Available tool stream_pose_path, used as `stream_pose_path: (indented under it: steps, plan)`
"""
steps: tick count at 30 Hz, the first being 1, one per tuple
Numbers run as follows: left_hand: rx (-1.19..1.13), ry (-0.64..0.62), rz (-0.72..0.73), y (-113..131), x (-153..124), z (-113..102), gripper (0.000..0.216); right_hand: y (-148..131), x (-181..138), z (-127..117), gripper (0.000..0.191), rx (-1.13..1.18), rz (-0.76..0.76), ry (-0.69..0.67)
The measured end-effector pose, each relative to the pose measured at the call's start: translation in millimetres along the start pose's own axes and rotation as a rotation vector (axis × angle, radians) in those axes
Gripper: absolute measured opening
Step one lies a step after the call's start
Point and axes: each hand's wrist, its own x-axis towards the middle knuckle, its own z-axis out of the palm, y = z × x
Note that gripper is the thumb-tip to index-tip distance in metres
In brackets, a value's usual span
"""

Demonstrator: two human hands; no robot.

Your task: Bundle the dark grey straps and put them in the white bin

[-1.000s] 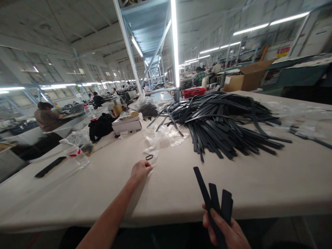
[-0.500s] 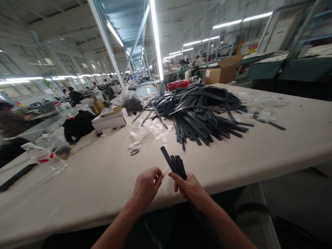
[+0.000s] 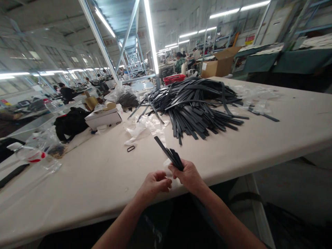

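Note:
My right hand (image 3: 190,175) is closed around a small bundle of flat black straps (image 3: 174,157). Their upper ends stick out past my thumb, one reaching farther than the others. Just left of it, my left hand (image 3: 155,186) is held with loosely curled fingers slightly apart, and I see nothing in them. A pale, see-through scrap (image 3: 167,163) shows beside my right thumb; whether it is held or lies on the table I cannot tell. Beyond my hands a large heap of black straps (image 3: 197,103) lies on the table. A black rectangular ring (image 3: 131,148) lies left of the bundle.
Crumpled clear plastic (image 3: 145,128) lies before the heap on the pale table (image 3: 98,180). To the left are a white box (image 3: 103,119), a black bag (image 3: 70,122) and a plastic bottle (image 3: 38,157). A red basket (image 3: 174,79) and a cardboard box (image 3: 220,64) stand behind.
The bundle has turned and tilted more to the left in my right hand. My left hand has gone from a pinch to looser fingers, slightly lower. The view has shifted a little.

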Motion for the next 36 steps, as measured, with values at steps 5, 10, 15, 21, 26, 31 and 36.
stream_pose_path:
  steps: [5, 10, 15, 21, 26, 31, 36]
  plan:
    - [0.071, -0.023, 0.038, 7, 1, 10, 0.037, -1, 1, 1, 0.019, -0.056, -0.042, 0.019]
    - [0.055, 0.016, 0.044, 6, 2, 13, 0.042, -1, -3, 0, 0.027, -0.028, -0.058, 0.048]
    - [-0.220, 0.093, 0.001, 3, 3, 9, 0.037, -2, -32, -13, 0.044, 0.051, -0.055, 0.078]
    - [-0.566, 0.209, -0.001, 2, 10, 9, 0.043, 17, -92, -23, 0.043, -0.029, 0.056, 0.023]
    - [-0.687, 0.237, -0.037, 0, 14, 16, 0.048, 31, -118, -15, 0.047, -0.132, 0.118, 0.015]
    - [-0.673, 0.189, -0.040, 3, 11, 23, 0.045, 41, -114, -14, 0.046, -0.222, 0.126, 0.014]
    - [-0.685, 0.227, -0.049, 5, 12, 23, 0.048, 45, -115, -15, 0.047, -0.199, 0.154, 0.008]
